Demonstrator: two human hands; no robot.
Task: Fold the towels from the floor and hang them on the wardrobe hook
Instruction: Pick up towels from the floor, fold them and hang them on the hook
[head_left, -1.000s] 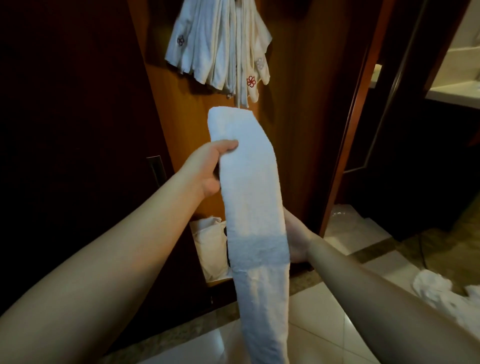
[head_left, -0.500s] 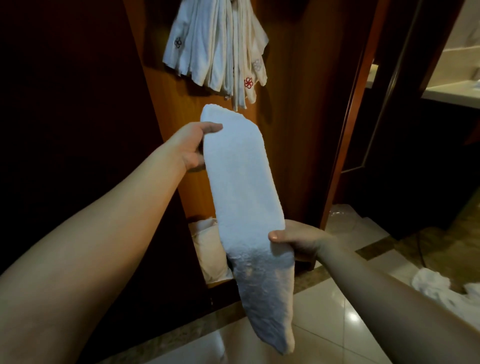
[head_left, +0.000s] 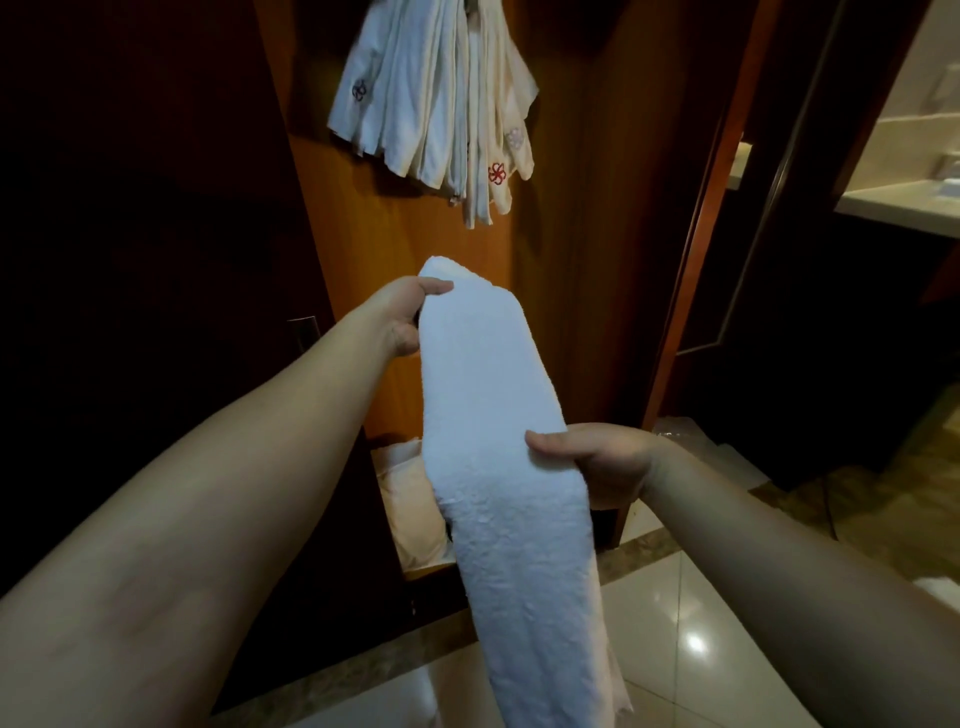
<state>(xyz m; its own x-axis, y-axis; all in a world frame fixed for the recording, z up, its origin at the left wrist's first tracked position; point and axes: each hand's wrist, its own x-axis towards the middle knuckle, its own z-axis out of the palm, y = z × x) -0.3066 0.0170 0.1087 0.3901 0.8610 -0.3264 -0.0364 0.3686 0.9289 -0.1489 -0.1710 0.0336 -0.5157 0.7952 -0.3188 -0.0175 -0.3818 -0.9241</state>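
Note:
A long white towel (head_left: 493, 415), folded into a narrow strip, stretches in front of me and hangs down toward the floor. My left hand (head_left: 400, 317) pinches its upper left edge near the top end. My right hand (head_left: 597, 457) grips the right edge about halfway down, thumb on the front. Several folded white cloths (head_left: 441, 98), some with embroidered flowers, hang high on the wooden wardrobe panel (head_left: 561, 260); the hook itself is hidden behind them.
A dark wardrobe door (head_left: 130, 260) stands at the left. A pale bundle (head_left: 410, 509) lies in the wardrobe's bottom. An open doorway (head_left: 805, 312) leads right to a counter (head_left: 904, 202). Glossy tiles (head_left: 691, 639) cover the floor, with another white towel (head_left: 940, 584) at the right edge.
My right hand came from behind the towel and now grips its right edge with the thumb in front. The towel's lower end swung slightly. My left hand shifted a little along the top edge.

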